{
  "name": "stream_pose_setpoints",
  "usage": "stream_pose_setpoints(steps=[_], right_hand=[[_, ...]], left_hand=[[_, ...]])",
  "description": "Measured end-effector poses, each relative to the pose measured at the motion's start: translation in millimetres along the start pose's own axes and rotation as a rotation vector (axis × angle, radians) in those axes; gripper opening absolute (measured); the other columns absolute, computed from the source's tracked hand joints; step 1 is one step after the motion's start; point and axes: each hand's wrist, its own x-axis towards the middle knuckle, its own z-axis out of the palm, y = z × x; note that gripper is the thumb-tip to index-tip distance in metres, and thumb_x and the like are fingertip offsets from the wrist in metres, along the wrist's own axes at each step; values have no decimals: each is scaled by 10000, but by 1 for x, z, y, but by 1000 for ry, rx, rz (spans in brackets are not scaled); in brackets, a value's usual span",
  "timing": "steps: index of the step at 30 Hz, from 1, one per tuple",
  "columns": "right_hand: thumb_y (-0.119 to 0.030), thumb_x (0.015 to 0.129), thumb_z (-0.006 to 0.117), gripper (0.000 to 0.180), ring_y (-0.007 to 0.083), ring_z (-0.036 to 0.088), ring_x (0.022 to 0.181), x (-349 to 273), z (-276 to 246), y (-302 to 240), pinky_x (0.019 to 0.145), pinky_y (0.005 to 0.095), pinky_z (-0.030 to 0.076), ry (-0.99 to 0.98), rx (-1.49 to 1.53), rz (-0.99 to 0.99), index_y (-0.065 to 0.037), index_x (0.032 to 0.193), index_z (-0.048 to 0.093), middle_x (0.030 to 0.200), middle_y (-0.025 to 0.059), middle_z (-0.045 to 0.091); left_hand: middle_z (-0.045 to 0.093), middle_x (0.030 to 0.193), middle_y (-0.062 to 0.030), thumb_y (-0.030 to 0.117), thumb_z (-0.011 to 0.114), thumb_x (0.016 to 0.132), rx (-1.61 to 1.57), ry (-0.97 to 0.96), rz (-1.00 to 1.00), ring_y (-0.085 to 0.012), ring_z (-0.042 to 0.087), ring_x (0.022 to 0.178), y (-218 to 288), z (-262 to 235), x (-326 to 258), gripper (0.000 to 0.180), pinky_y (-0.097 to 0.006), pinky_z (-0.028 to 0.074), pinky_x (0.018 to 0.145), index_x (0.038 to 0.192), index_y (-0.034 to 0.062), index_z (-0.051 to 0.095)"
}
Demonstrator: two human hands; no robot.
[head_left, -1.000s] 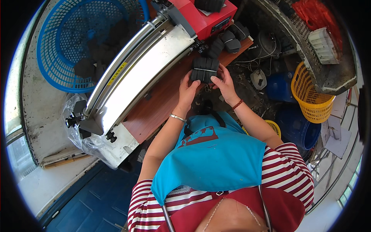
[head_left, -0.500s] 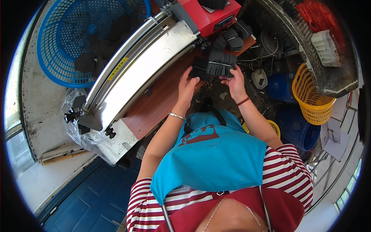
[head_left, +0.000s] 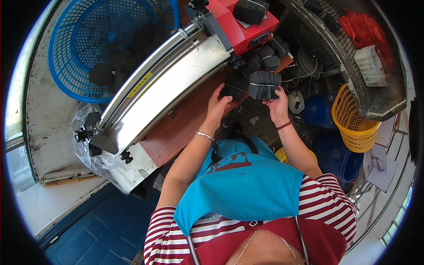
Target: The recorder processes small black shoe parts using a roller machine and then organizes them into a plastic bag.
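In the head view, the left hand (head_left: 217,102) reaches forward over a reddish-brown wooden surface (head_left: 176,132) and is closed around a black banded bundle (head_left: 233,85), fingers wrapped over its near edge. The right hand (head_left: 277,105) sits just to the right of the left one, fingers curled up under a second, wider black bundle (head_left: 264,85) tied with a pale band, which it grips from below; the two bundles are almost touching, side by side above both hands. A thin bangle (head_left: 205,135) circles the left wrist and a red bead bracelet (head_left: 284,125) the right. Just beyond the hands, more black bundles (head_left: 269,51) lie piled against a red machine housing (head_left: 238,26), and another bundle (head_left: 251,9) rests on top of it. Left of the left hand a long, curved metal conveyor (head_left: 163,92) runs diagonally away, and beyond that stands a blue mesh basket (head_left: 106,44) with dark pieces inside. Well to the right of the right hand are a yellow plastic basket (head_left: 353,119), a blue tub (head_left: 335,154) and a red bag (head_left: 366,28) on a perforated metal shelf (head_left: 349,62). Below the hands the person's turquoise apron (head_left: 247,181) and striped sleeves (head_left: 327,203) fill the view.
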Motion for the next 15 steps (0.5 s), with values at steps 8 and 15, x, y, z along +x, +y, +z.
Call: stream_pose_setpoints(steps=[8, 15], right_hand=[[-232, 932, 467, 411, 226, 649, 777, 64, 77, -117, 635, 342, 536, -139, 18, -359, -32, 1292, 473, 1024, 105, 642], [-258, 917, 575, 356, 166, 641, 867, 176, 189, -209, 715, 332, 529, -179, -309, -687, 5, 1155, 608, 1027, 86, 657]], left_hand=[[516, 1247, -53, 202, 604, 873, 79, 43, -8, -123, 533, 1066, 0, -4, -1, 635, -278, 478, 842, 1466, 154, 382], [526, 1217, -7, 227, 574, 887, 64, 101, -29, -108, 514, 1081, -10, -11, -25, 553, -288, 469, 833, 1421, 164, 442]])
